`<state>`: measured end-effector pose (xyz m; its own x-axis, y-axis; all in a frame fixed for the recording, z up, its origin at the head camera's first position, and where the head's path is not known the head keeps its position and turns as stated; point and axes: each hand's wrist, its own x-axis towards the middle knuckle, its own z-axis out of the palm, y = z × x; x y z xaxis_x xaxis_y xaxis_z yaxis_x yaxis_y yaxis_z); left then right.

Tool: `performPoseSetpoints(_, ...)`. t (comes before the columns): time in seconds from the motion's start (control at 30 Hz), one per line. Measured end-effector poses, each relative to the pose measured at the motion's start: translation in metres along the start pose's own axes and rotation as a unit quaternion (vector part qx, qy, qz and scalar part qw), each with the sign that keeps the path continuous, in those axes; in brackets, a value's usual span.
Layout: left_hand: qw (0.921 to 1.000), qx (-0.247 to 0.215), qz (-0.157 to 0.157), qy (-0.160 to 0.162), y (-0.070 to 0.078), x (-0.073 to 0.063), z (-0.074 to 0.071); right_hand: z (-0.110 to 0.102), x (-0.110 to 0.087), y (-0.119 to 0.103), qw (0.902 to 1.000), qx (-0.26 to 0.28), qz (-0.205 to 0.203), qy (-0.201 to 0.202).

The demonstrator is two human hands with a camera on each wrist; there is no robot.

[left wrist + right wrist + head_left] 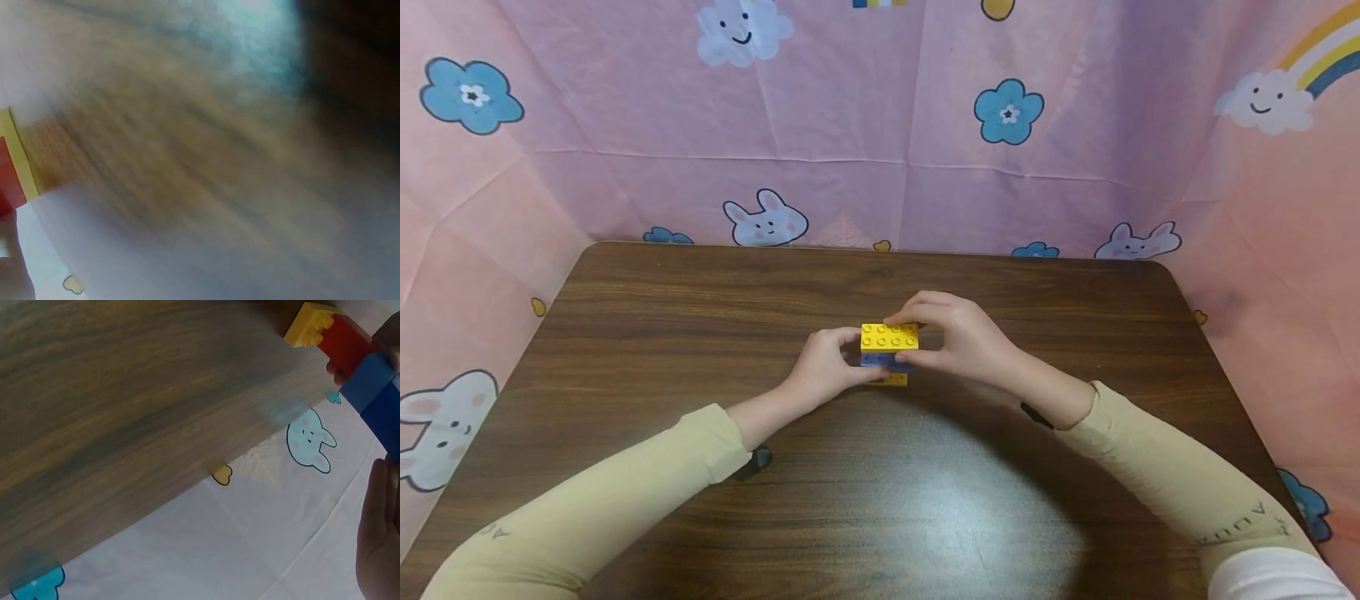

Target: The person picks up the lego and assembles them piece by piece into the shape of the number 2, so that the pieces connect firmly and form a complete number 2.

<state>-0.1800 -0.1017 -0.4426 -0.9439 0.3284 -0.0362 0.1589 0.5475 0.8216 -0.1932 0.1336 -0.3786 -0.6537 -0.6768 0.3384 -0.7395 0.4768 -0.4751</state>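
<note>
A tower of toy building bricks stands between both hands over the table's middle. In the head view its studded yellow top brick [889,339] sits above a blue brick [874,359], and a yellow base brick [895,380] shows below. The right wrist view also shows a red brick [347,342] between the base and two blue bricks [370,381]. My left hand [826,367] grips the tower low down, around the red part. From the right, my right hand [962,333] holds the upper bricks between thumb and fingers. The left wrist view catches only the tower's edge.
The brown wood-grain table [700,308] spreads around the tower. A pink cloth [850,108] printed with rabbits, clouds and flowers hangs behind it and along its sides. Small dark objects [756,461] show beside the sleeves near both wrists.
</note>
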Motion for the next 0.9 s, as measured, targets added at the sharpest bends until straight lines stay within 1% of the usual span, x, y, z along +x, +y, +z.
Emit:
performPoseSetpoints(0.1,1.0000,-0.005,-0.001,0.001,0.000,-0.001,-0.002,0.001,0.000,-0.001,0.9999,0.009,0.008,0.001)
performPoseSetpoints(0.27,0.9992,-0.040,-0.004,0.002,0.000,-0.004,-0.008,0.002,0.001,-0.003,0.9996,0.015,0.026,-0.001)
performPoseSetpoints(0.43,0.9976,-0.069,0.000,0.006,0.003,-0.007,-0.014,0.002,0.000,-0.004,0.9994,0.009,0.033,-0.001)
performPoseSetpoints(0.57,0.9951,-0.097,0.014,0.013,0.004,-0.007,-0.018,0.003,-0.001,-0.002,0.9994,0.005,0.034,0.001)
performPoseSetpoints(0.73,0.9901,-0.132,0.043,0.025,0.009,-0.007,-0.022,0.003,-0.001,-0.001,0.9995,0.007,0.029,0.005)
performPoseSetpoints(0.8,0.9887,-0.137,0.054,0.030,0.011,-0.007,-0.023,0.004,0.000,-0.001,0.9996,0.005,0.028,0.005)
performPoseSetpoints(0.9,0.9882,-0.136,0.062,0.034,0.014,-0.007,-0.024,0.002,0.001,-0.002,0.9996,-0.002,0.028,0.006)
